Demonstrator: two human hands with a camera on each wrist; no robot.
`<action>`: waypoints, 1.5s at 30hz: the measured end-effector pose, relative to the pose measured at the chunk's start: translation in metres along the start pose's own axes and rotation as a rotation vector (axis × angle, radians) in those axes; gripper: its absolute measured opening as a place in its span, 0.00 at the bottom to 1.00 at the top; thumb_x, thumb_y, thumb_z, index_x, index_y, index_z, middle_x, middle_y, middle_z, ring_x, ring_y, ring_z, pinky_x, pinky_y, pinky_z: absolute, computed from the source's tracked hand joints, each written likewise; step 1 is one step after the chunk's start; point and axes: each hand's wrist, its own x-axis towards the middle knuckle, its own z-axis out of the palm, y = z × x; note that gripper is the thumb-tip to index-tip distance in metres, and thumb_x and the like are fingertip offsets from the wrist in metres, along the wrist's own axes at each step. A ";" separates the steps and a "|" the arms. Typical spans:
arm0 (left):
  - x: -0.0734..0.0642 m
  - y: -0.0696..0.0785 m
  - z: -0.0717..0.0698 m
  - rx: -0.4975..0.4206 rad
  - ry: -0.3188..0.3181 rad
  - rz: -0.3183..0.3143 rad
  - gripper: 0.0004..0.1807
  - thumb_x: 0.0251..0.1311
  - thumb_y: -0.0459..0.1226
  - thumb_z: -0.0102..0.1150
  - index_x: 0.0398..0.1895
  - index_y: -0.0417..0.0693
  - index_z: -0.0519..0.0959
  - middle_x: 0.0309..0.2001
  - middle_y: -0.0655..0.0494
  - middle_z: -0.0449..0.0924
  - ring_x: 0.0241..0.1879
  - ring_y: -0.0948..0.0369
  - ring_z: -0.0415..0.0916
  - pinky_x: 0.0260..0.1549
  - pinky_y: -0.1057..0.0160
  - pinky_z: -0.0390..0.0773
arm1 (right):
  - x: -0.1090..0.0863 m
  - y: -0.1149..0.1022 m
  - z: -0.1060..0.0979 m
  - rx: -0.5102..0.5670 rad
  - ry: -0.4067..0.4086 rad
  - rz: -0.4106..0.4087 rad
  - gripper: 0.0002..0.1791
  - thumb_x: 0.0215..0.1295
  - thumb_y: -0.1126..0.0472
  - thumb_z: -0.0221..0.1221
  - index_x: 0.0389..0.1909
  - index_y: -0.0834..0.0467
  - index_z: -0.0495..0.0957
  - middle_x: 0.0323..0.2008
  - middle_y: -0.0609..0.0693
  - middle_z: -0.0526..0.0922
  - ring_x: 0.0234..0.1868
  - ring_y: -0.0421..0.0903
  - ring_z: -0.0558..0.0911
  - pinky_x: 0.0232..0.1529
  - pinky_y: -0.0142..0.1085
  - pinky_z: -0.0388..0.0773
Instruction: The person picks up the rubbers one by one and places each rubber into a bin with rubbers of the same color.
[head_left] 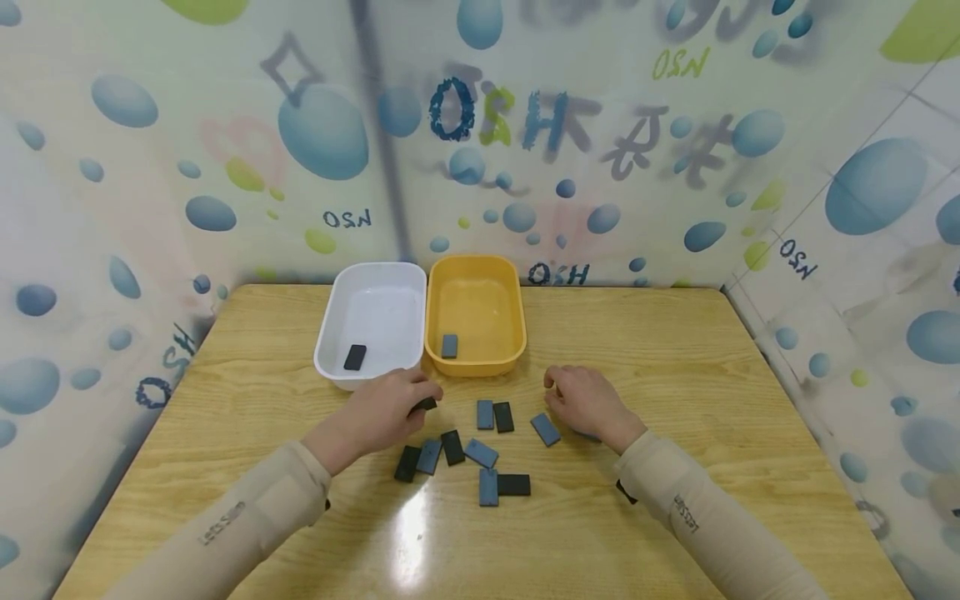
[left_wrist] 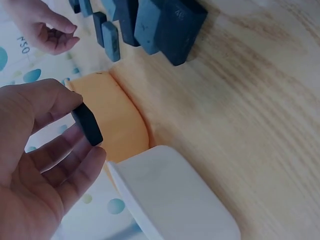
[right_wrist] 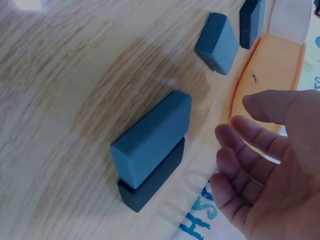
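Note:
My left hand (head_left: 382,408) pinches a small black block (left_wrist: 87,124) between thumb and fingertips, just in front of the white bin (head_left: 378,308). Over the table to the right, my right hand (head_left: 588,404) hovers with loosely curled fingers and nothing in them. Near it lies a blue-grey block (head_left: 545,429). The right wrist view shows another blue-grey block (right_wrist: 152,140) against a black block (right_wrist: 157,177), below that hand's fingers. Inside the white bin lies one black block (head_left: 356,357); the yellow bin (head_left: 476,300) holds one blue-grey block (head_left: 449,346).
Several black and blue-grey blocks lie scattered on the wooden table (head_left: 637,333) between the forearms, among them a black one (head_left: 513,484) at the front. A further black block (head_left: 627,492) is partly hidden by the right sleeve. Behind the bins rises a patterned wall covering (head_left: 480,225).

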 end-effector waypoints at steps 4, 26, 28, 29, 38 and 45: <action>0.002 -0.001 -0.005 0.007 -0.004 0.000 0.13 0.55 0.32 0.63 0.45 0.53 0.82 0.39 0.56 0.82 0.35 0.59 0.78 0.33 0.61 0.79 | 0.000 0.000 -0.001 0.006 0.001 0.001 0.08 0.67 0.57 0.59 0.42 0.56 0.78 0.31 0.48 0.81 0.29 0.42 0.76 0.31 0.39 0.75; 0.010 -0.019 -0.041 -0.016 0.093 -0.082 0.11 0.55 0.32 0.64 0.42 0.50 0.82 0.40 0.54 0.83 0.35 0.58 0.79 0.35 0.58 0.80 | 0.000 0.000 0.000 0.012 0.011 0.000 0.08 0.67 0.57 0.58 0.42 0.55 0.78 0.31 0.48 0.81 0.29 0.42 0.77 0.32 0.39 0.75; 0.011 -0.023 -0.044 -0.017 0.096 -0.096 0.12 0.55 0.32 0.64 0.43 0.48 0.82 0.41 0.51 0.83 0.35 0.56 0.79 0.37 0.55 0.80 | -0.001 0.000 0.000 0.012 0.009 0.001 0.08 0.67 0.57 0.58 0.42 0.55 0.78 0.31 0.48 0.81 0.29 0.42 0.77 0.31 0.39 0.75; 0.012 -0.025 -0.046 -0.017 0.097 -0.105 0.12 0.55 0.32 0.64 0.44 0.47 0.82 0.41 0.50 0.83 0.35 0.55 0.80 0.38 0.54 0.80 | -0.001 0.000 0.000 0.012 0.009 0.001 0.08 0.67 0.57 0.58 0.42 0.56 0.78 0.31 0.48 0.81 0.29 0.42 0.77 0.31 0.39 0.75; 0.016 -0.047 -0.050 -0.014 0.077 -0.199 0.12 0.58 0.33 0.63 0.46 0.45 0.82 0.40 0.48 0.82 0.35 0.54 0.79 0.40 0.53 0.80 | 0.000 0.000 -0.001 0.013 0.001 0.013 0.08 0.67 0.58 0.58 0.43 0.56 0.78 0.31 0.49 0.81 0.30 0.42 0.77 0.32 0.39 0.75; 0.018 -0.058 -0.046 -0.034 0.057 -0.263 0.13 0.59 0.33 0.61 0.48 0.44 0.81 0.41 0.46 0.82 0.37 0.52 0.78 0.41 0.51 0.79 | -0.001 0.000 -0.001 0.002 0.009 0.009 0.08 0.66 0.57 0.59 0.43 0.55 0.78 0.31 0.48 0.81 0.29 0.42 0.77 0.31 0.39 0.75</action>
